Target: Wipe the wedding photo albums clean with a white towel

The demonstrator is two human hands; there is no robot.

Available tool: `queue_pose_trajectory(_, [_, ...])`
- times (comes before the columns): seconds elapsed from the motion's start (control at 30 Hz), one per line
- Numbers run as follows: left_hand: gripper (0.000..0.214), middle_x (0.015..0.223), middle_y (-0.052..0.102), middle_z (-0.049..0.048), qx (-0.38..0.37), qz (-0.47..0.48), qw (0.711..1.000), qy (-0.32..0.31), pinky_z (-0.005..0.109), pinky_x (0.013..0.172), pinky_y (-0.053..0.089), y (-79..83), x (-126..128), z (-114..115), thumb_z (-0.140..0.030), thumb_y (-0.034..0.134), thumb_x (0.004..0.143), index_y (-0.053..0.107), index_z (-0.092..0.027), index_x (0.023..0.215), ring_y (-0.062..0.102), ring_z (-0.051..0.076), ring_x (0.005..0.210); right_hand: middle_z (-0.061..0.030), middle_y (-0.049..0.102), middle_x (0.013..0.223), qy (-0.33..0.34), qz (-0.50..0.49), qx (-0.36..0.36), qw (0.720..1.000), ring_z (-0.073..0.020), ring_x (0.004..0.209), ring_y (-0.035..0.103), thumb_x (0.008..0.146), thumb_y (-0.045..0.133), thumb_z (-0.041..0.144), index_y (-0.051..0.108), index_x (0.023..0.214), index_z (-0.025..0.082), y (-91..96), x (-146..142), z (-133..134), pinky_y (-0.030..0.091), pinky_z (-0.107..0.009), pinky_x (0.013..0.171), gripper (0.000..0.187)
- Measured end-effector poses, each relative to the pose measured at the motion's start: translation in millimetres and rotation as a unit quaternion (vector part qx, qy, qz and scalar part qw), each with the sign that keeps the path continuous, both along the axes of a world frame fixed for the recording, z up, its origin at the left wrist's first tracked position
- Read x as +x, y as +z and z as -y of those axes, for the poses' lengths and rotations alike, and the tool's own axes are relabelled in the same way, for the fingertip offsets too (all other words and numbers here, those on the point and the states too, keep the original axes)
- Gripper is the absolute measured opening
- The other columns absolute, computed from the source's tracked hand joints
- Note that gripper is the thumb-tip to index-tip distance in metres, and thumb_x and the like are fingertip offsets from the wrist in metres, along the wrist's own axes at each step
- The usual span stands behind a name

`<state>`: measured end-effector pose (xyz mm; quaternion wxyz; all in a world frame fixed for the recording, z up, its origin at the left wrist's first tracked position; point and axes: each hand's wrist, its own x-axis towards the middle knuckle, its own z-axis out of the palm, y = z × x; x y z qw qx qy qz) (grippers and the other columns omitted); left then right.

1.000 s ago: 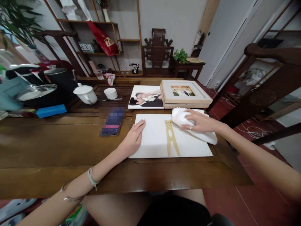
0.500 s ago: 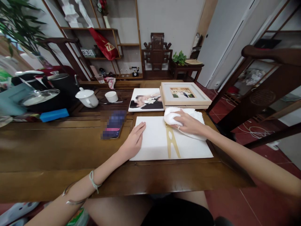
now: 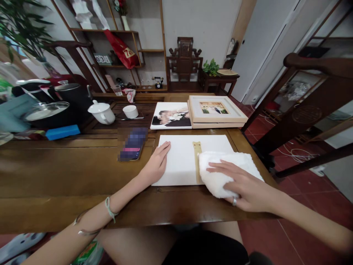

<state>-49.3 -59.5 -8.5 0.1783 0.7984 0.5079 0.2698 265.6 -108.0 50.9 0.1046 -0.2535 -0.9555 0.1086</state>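
A white rectangular panel [image 3: 179, 158] lies flat on the wooden table, with a tan, A-shaped stand leg [image 3: 196, 158] along its middle. My left hand [image 3: 158, 163] rests on the panel's left edge, fingers stretched out flat. In my right hand [image 3: 242, 186] is a fluffy white cloth [image 3: 217, 173], pressed over the panel's front right part and hanging past its edge. The cloth hides the right half of the stand leg and the panel's near right corner.
Behind the panel lie a photo panel [image 3: 171, 116] and stacked picture frames [image 3: 217, 108]. A phone [image 3: 132, 144] sits left of my left hand. Farther left are a lidded white cup [image 3: 101, 112], a small white bowl [image 3: 130, 112], a blue block [image 3: 63, 132] and a pan [image 3: 46, 114].
My right hand has brought the cloth from the panel's far edge toward me and to the right, uncovering the top of the stand leg. My left hand has stayed in place.
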Motion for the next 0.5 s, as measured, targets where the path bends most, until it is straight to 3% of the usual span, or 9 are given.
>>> queue_pose_trajectory(0.1, [0.048, 0.147, 0.039, 0.0135, 0.005, 0.001, 1.0, 0.0, 0.048, 0.115, 0.022, -0.4, 0, 0, -0.021, 0.03, 0.092, 0.043, -0.013, 0.137, 0.03, 0.025, 0.139, -0.0142, 0.05, 0.136, -0.008, -0.013, 0.007, 1.0, -0.0301, 0.132, 0.039, 0.076, 0.06, 0.018, 0.066, 0.073, 0.02, -1.2, 0, -14, 0.032, -0.056, 0.107, 0.007])
queue_pose_trajectory(0.37, [0.049, 0.147, 0.038, 0.0156, -0.001, 0.008, 1.0, -0.002, 0.048, 0.115, 0.022, -0.4, -1, 0, -0.021, 0.031, 0.091, 0.044, -0.009, 0.137, 0.03, 0.026, 0.139, -0.0173, 0.059, 0.122, -0.053, -0.068, 0.062, 0.994, -0.0297, 0.124, 0.046, 0.088, 0.053, 0.033, 0.066, 0.079, 0.016, -10.9, -27, -94, 0.039, -0.049, 0.101, 0.023])
queue_pose_trajectory(0.5, [0.048, 0.147, 0.039, 0.0133, -0.001, 0.003, 1.0, -0.005, 0.046, 0.116, 0.022, 0.1, -1, 1, -0.021, 0.03, 0.092, 0.043, -0.012, 0.137, 0.03, 0.025, 0.139, -0.0182, 0.061, 0.117, -0.058, -0.062, 0.076, 0.993, -0.0297, 0.123, 0.046, 0.088, 0.053, 0.03, 0.066, 0.079, 0.015, -11.6, -35, -98, 0.041, -0.048, 0.099, 0.022])
